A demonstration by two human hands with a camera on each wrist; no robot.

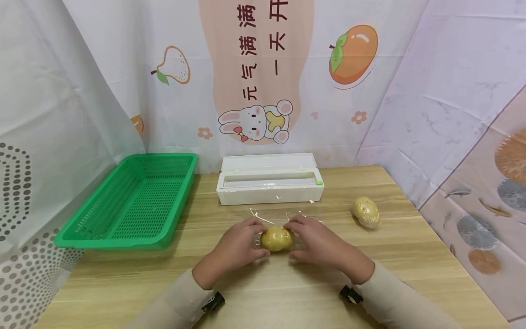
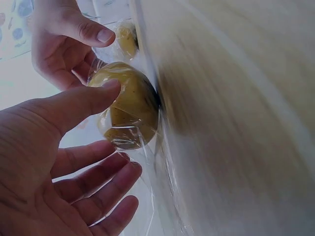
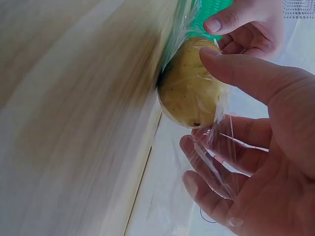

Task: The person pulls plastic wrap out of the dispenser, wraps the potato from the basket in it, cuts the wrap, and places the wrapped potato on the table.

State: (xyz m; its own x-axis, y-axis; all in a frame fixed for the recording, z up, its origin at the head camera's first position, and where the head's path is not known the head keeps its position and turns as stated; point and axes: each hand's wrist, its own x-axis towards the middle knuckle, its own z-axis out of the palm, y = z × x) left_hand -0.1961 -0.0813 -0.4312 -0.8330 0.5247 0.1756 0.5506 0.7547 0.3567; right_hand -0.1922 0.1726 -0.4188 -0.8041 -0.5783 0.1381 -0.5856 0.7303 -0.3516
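Note:
On the wooden table a yellow potato (image 1: 277, 239) lies between the two hands, with clear plastic wrap (image 3: 221, 142) over its skin and loose film around it. The left hand (image 1: 240, 241) holds its left end, thumb (image 2: 101, 98) on the film-covered side and index fingertip at the end; the other fingers are spread. Opposite, the right hand (image 1: 318, 241) holds the right end, its thumb (image 3: 231, 69) against the potato and film draped across its fingers. Behind them stands a white plastic-wrap dispenser (image 1: 269, 195) with its lid up and a roll inside.
A second potato (image 1: 365, 211), wrapped in clear film, lies at the right. At the left stands a green perforated basket (image 1: 166, 240). Printed curtains (image 1: 172, 114) hang along the back and sides of the table (image 1: 411, 283). Each wrist carries a small black clip.

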